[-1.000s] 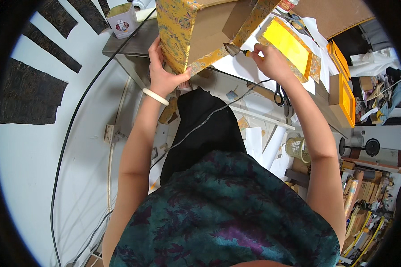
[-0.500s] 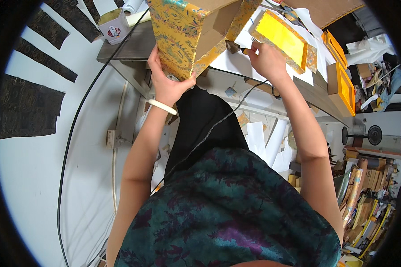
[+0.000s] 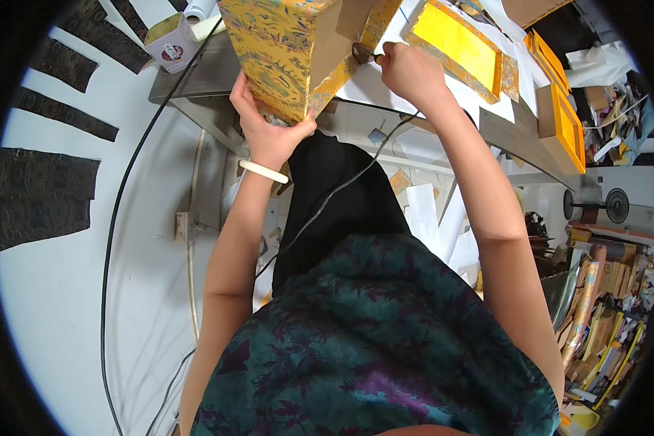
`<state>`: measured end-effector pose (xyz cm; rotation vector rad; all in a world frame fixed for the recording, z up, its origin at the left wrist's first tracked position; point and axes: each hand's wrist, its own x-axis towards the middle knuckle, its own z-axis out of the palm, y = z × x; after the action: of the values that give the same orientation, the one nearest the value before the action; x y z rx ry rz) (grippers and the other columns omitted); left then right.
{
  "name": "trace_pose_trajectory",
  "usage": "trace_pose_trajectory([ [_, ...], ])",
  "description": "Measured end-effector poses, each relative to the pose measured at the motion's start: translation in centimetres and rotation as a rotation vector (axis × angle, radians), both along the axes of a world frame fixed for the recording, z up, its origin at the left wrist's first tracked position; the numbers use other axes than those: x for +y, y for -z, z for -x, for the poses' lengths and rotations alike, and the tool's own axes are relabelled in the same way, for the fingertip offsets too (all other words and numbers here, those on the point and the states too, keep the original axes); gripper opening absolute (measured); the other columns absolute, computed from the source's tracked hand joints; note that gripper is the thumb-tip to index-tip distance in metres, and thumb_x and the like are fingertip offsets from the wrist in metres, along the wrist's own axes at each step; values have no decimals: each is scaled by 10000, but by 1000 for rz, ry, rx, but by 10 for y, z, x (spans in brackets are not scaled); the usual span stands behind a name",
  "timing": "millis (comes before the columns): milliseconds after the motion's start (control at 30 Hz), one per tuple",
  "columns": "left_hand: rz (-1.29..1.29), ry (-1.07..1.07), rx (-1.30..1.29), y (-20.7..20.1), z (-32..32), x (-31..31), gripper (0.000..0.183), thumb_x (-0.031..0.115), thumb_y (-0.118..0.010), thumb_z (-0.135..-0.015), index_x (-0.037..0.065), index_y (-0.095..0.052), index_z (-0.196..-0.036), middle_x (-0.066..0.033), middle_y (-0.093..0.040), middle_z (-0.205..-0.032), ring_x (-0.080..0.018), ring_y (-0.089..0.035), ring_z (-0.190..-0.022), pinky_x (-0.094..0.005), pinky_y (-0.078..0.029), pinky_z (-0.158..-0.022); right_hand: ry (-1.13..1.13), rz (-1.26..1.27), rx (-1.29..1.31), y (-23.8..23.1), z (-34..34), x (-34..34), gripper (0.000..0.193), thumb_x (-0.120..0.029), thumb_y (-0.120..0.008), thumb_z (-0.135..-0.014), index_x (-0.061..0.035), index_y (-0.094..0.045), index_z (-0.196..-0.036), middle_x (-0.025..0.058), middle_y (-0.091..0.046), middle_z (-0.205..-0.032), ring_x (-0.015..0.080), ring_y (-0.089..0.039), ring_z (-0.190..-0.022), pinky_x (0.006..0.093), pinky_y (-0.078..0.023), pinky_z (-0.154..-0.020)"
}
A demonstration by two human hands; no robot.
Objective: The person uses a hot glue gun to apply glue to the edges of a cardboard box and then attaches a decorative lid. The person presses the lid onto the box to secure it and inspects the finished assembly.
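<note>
A large cardboard box [image 3: 269, 54] covered in gold floral brocade stands tilted at the top centre, its brown inside showing and its top cut off by the frame. My left hand [image 3: 267, 134], wearing a white bangle, grips its near lower corner, with the thumb on the right side and the fingers on the left. My right hand [image 3: 413, 73] is closed round the handle of a small tool with a dark spade-shaped head [image 3: 362, 52]. That head rests against the box's inner right edge. Whether the black cord [image 3: 356, 174] near my right wrist joins the tool, I cannot tell.
Right of the box lies a yellow-lined brocade tray [image 3: 458, 43] on white paper. Orange frames [image 3: 561, 123] stand at the table's right end. A white tub [image 3: 173, 49] sits on the left corner. Dark patterned pieces [image 3: 43, 196] hang left; a fan [image 3: 616, 206] is far right.
My right hand has moved left, bringing the tool's head from beside the box to its inner edge. The box and my left hand sit slightly further left in the view.
</note>
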<state>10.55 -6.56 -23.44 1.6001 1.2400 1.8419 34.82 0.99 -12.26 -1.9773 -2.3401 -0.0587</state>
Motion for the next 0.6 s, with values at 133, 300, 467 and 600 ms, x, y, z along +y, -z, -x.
trace_pose_trajectory([
  [133, -4, 4, -15, 2, -1, 1, 1163, 155, -954, -643, 10, -256, -1561, -226, -506, -1467, -322, -550, -1353, -448, -427, -1165, -4, 13, 14, -2, 0, 8, 281, -268, -618, -998, -78, -784, -1121, 194, -797, -1003, 385, -778, -956, 486, -623, -865],
  [300, 21, -6, 14, -3, 0, -2, 1152, 145, -950, -649, 11, -255, -1558, -226, -499, -1469, -319, -549, -1352, -443, -426, -1168, -68, -1, 43, -2, 0, -13, 288, -292, -606, -1011, -113, -789, -1142, 190, -795, -983, 382, -780, -937, 488, -631, -835],
  [467, 34, 20, -28, -6, -6, -3, 1139, 124, -942, -655, 10, -251, -1553, -221, -494, -1467, -311, -551, -1341, -434, -433, -1159, -120, -14, 88, 9, -4, -12, 282, -314, -620, -1005, -135, -790, -1141, 188, -791, -941, 396, -776, -879, 501, -631, -799],
  [600, 12, 1, -9, -3, -1, -1, 1135, 117, -940, -658, 6, -249, -1552, -216, -492, -1462, -303, -552, -1333, -427, -441, -1149, -176, 53, 121, -11, 13, -41, 257, -310, -644, -999, -161, -795, -1144, 173, -791, -926, 373, -777, -897, 497, -631, -799],
])
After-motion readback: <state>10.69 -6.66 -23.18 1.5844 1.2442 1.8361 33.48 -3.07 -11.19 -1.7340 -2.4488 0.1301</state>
